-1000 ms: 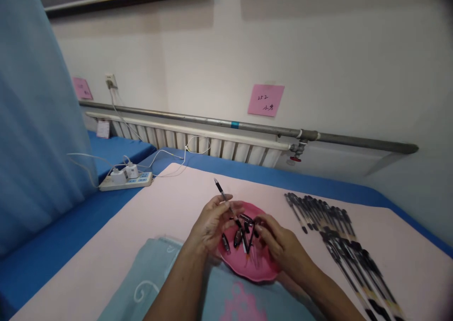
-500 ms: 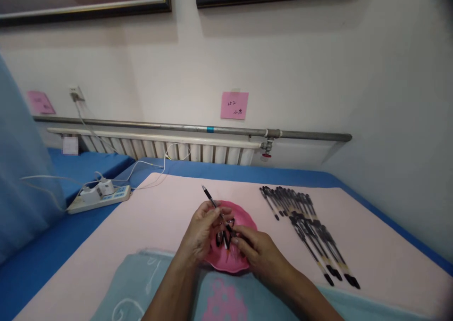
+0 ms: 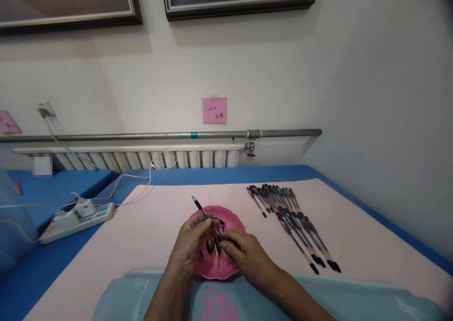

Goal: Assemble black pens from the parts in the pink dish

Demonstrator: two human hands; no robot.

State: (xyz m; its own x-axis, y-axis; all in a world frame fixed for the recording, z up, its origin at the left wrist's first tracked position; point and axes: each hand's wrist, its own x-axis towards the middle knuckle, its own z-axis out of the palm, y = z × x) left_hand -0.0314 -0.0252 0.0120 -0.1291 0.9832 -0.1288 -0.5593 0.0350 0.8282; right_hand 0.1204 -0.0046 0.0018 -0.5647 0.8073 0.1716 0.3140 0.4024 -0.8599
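A pen (image 3: 201,207) with a dark grip slants between my two hands, its bare tip pointing up and to the left. The thumb and fingers of my left hand (image 3: 191,241) pinch its barrel. At its lower end my right hand (image 3: 244,251) is closed, thumb against fingers, gripping the end, which they partly hide. Both hands are over a pink scalloped dish (image 3: 215,274). Inside it lie several small black and clear pen parts (image 3: 210,245), partly covered by my fingers.
Two rows of black pens (image 3: 300,236) lie on the pink sheet (image 3: 141,226) to the right. A teal cloth (image 3: 155,292) spreads along the near edge. At the left a white power strip (image 3: 78,222) with plugs and cables rests on the blue surface. A radiator (image 3: 184,158) runs along the wall.
The view has shifted, so the wall, dish and pens appear further left. Both hands keep their hold on the pen, and its pose is nearly the same.
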